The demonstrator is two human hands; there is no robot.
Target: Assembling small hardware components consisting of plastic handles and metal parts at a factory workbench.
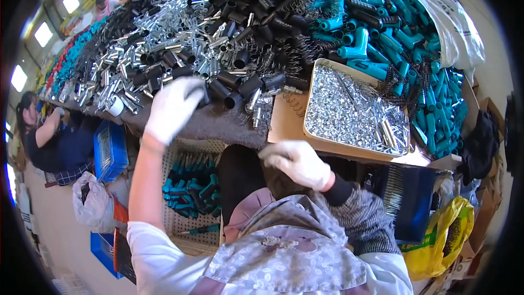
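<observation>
At bench edge (232,127), black tube (206,97) beside left fingers (191,88); hold unclear, likewise in right fingers (275,158).

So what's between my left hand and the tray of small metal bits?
In the head view, black tubes and silver fittings come first, then a thin spring on cardboard, between your left hand and the tray.

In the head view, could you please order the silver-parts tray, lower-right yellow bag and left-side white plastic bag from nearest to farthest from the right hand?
1. Silver-parts tray: just ahead, rightward
2. Yellow bag: lower right
3. White plastic bag: far left
</observation>
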